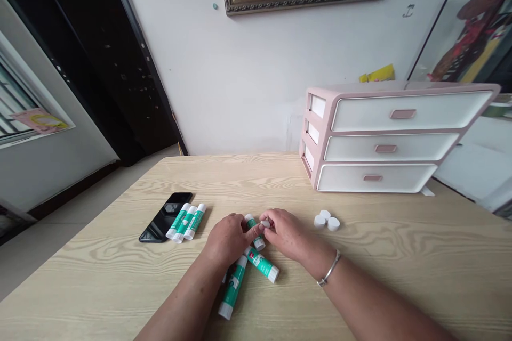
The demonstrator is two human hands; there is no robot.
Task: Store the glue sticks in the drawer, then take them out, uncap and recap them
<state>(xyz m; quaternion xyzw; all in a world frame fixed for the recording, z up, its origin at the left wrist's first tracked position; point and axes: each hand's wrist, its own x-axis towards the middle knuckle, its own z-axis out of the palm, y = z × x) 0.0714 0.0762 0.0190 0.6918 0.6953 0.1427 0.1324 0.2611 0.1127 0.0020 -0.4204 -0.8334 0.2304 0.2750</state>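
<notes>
My left hand (229, 240) is closed, its thumb laid across a green-and-white glue stick (258, 243); its curled fingers are largely hidden. Right beside that thumb, my right hand (286, 233) pinches a small white cap (265, 223) between thumb and fingertips. Below the hands, another glue stick (262, 264) lies slanted on the table. A further glue stick (234, 289) points toward me, and part of one more shows beside my left forearm. Three white caps (327, 220) stand in a cluster to the right of my right hand.
Three glue sticks (186, 222) lie side by side at the left, partly over a black phone (162, 222). At the table's back right stands a pink-and-white drawer unit (384, 138). The wooden table (360, 287) meets a white wall; a framed picture (308, 2) hangs above.
</notes>
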